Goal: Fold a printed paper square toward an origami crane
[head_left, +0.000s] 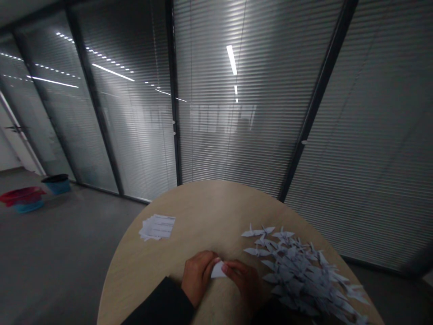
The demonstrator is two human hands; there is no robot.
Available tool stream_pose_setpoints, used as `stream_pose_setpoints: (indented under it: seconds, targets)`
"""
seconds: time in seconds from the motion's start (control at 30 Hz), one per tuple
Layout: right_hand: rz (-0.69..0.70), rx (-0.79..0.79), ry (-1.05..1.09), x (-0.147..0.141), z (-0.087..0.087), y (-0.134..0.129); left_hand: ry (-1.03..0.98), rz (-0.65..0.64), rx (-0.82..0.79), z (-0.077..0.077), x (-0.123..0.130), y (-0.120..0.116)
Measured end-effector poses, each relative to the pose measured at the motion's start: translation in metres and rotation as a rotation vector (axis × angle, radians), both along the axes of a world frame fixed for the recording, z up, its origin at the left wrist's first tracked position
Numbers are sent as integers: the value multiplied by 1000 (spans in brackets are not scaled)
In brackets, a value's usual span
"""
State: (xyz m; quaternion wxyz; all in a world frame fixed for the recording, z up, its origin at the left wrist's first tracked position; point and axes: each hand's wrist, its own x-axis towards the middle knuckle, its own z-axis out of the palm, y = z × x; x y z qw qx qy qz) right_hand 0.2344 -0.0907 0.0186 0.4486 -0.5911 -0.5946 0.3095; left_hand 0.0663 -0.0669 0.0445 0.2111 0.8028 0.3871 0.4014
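- Black sleeve (pixel 157 304) of my left arm lies closest and runs off the near edge of the view, with my left hand (pixel 199 277) just past it and my right hand (pixel 244 286) close beside.
- Both hands are clenched in a pinch on a small folded white paper (pixel 218 270), which sits between them, close over the near part of a round pale wood table (pixel 209 205).
- My 2 thumbs and fingers seem to close on the paper from either side, though the fingertips (pixel 216 261) of my left hand hide part of the contact.
- For a clean fold at this size, I would judge it best to keep the edges matched under my fingertips and press along the crease with a steady pinch, so the paper cannot slip.
- Pale paper cranes (pixel 294 275) lie heaped to my right, and a small stack of printed sheets (pixel 157 227) lies on the far left of the table.
- Beyond the table, a red basin (pixel 22 197) and a blue bin (pixel 57 183) stand on the grey floor to the left, with slatted blinds (pixel 257 113) behind glass farther off.
- My fingers cover most of the paper, so I cannot count its folds. The print on the sheets is too small to read, and the crane heap runs out of view at near right.
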Motion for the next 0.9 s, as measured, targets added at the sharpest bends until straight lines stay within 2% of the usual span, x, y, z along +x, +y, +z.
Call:
stream_pose_setpoints:
  seconds: [0.13,0.33,0.47,0.67,0.77,0.9]
  targets:
    - [-8,-55,6,-1,1,0,-48,-31,-104,2,-1,-1]
    - [69,-46,30,-1,9,-4,-76,-53,-177,8,-2,-2]
    - [26,-46,12,-1,6,-3,-109,-63,-269,8,-1,1]
    - [-73,-52,44,10,0,5,-188,-41,-391,-4,0,12]
    - [-117,-34,86,15,3,7,-205,-63,-399,-7,-3,15]
    - [-138,-37,77,14,6,5,-134,-50,-288,-5,-4,14]
